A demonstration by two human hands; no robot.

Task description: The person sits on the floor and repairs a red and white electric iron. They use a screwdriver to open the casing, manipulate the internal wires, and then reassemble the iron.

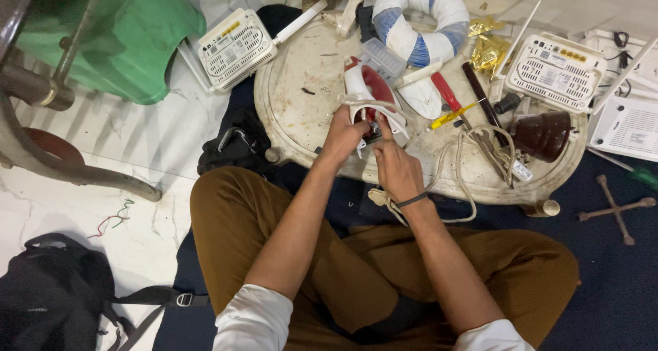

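Observation:
A red and white clothes iron (367, 90) lies on a low, stained white table (301, 97) in front of my crossed legs. My left hand (345, 133) grips the iron's rear end from the left. My right hand (396, 166) is closed against the same end from the right, fingers pinched at the spot where the cream power cord (458, 160) enters. The cord loops over the table edge, and its plug hangs by my right wrist. What my fingertips pinch is hidden.
On the table lie a red-handled screwdriver (447, 90), a yellow one (452, 114), pliers (490, 145), a brown dome-shaped part (545, 135) and a blue-white padded ring (421, 22). White routers (236, 47) sit around. A green bin (116, 35), a black backpack (55, 293) and a cross wrench (617, 210) are on the floor.

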